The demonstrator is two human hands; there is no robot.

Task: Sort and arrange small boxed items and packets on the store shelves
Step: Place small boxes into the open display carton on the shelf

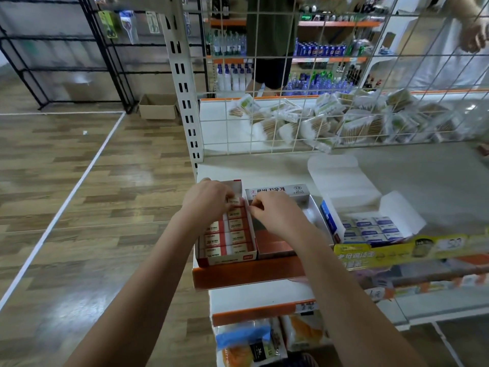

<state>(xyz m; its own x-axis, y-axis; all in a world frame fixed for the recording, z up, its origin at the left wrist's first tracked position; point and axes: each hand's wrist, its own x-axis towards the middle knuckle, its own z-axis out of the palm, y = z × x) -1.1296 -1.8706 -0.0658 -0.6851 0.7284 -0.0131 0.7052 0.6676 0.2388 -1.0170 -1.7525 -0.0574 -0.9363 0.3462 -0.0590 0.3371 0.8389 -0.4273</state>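
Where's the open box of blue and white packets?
The blue-and-white box sits right of centre on the shelf, lid flipped open, beside the grey box.

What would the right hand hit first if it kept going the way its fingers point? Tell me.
The right hand points left, toward the red-and-white eraser box. It would likely meet the top eraser that the left hand holds, though depth is unclear.

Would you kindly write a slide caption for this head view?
Both hands, left hand and right hand, pinch small erasers at the back of a red-and-white eraser display box.
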